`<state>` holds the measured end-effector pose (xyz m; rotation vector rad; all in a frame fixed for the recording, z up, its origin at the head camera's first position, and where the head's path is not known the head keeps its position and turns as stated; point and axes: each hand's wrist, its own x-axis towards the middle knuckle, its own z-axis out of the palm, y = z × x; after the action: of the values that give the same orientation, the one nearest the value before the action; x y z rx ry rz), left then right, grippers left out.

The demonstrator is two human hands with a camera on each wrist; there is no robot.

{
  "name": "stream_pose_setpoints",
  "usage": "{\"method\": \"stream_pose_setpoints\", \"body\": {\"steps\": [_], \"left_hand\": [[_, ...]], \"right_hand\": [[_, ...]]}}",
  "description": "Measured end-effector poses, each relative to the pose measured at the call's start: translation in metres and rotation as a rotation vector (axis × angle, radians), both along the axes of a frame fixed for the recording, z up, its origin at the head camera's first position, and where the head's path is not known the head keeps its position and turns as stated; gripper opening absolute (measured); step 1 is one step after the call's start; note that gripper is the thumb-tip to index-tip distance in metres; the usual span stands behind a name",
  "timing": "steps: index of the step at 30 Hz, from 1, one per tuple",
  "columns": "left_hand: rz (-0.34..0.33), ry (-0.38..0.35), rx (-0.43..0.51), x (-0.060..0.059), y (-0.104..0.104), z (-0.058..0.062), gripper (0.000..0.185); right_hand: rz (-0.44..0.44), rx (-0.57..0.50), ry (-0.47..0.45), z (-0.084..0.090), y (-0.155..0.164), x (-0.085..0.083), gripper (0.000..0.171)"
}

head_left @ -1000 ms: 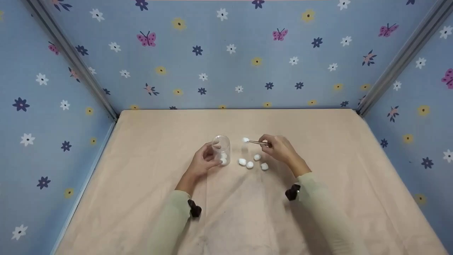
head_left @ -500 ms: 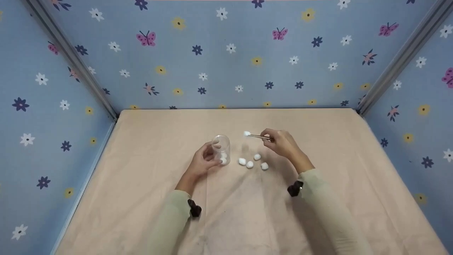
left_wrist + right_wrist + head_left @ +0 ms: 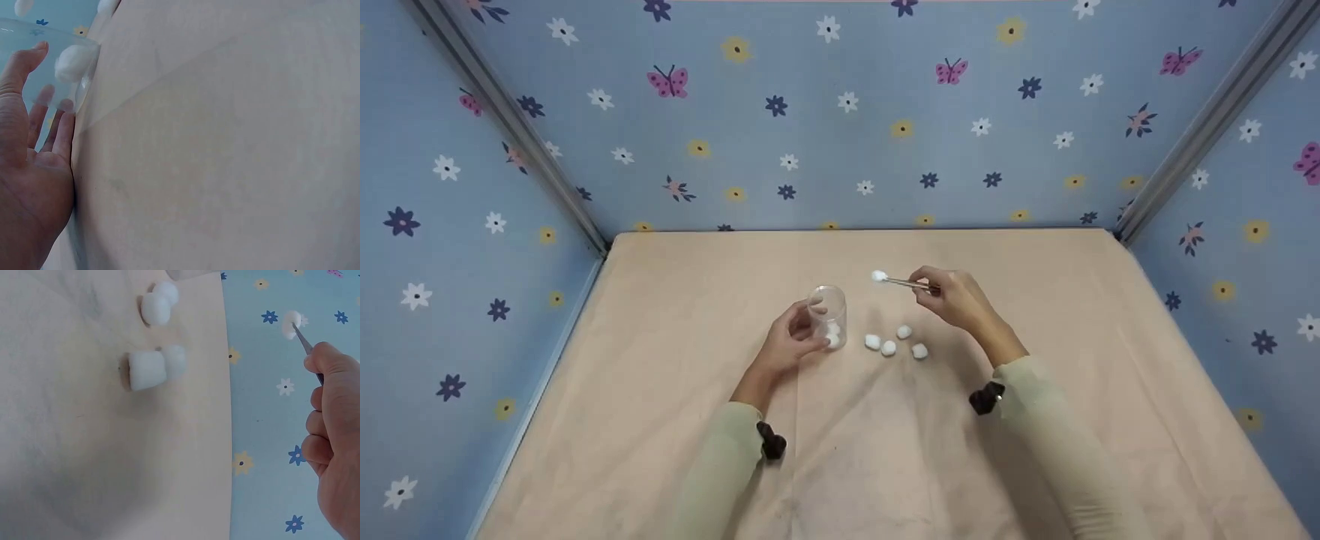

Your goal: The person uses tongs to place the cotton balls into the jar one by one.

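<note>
My left hand point(image 3: 787, 341) holds a clear plastic cup point(image 3: 828, 307) upright on the table, thumb on the near side and fingers behind. White cotton balls point(image 3: 832, 335) lie at the bottom of the cup; one cotton ball point(image 3: 74, 63) shows through its wall in the left wrist view. My right hand point(image 3: 960, 300) grips metal tweezers point(image 3: 901, 283), and their tips pinch a cotton ball point(image 3: 879, 276). That ball is raised above the table, to the right of the cup's mouth and a little farther back.
Several loose cotton balls point(image 3: 889, 348) lie on the table between the cup and my right forearm. A pale peach cloth point(image 3: 690, 315) with creases covers the table. Blue flowered panels point(image 3: 825, 120) with grey corner posts point(image 3: 510, 127) close off the back and both sides.
My right hand has risen and moved back, carrying the tweezers and their cotton ball; in the last half second it shifted slightly left. My left hand and the cup have stayed put.
</note>
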<state>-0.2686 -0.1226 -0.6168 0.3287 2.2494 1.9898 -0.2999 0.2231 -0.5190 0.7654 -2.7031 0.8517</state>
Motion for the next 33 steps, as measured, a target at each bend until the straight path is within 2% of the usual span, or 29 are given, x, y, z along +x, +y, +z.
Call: {"method": "stream_pose_setpoints", "body": {"steps": [15,25,33], "left_hand": [[0.022,-0.031,-0.010,-0.001,0.001,0.001,0.079],[0.014,-0.001,-0.024,-0.002,0.000,-0.001,0.075],[-0.009,0.015,-0.009,-0.001,-0.001,0.000,0.077]], "right_hand": [[0.041,-0.045,0.044,0.012,-0.009,0.004,0.015],[0.078,-0.040,0.090,0.017,-0.019,0.005,0.014],[0.108,-0.045,0.085,0.021,-0.028,0.007,0.015]]}}
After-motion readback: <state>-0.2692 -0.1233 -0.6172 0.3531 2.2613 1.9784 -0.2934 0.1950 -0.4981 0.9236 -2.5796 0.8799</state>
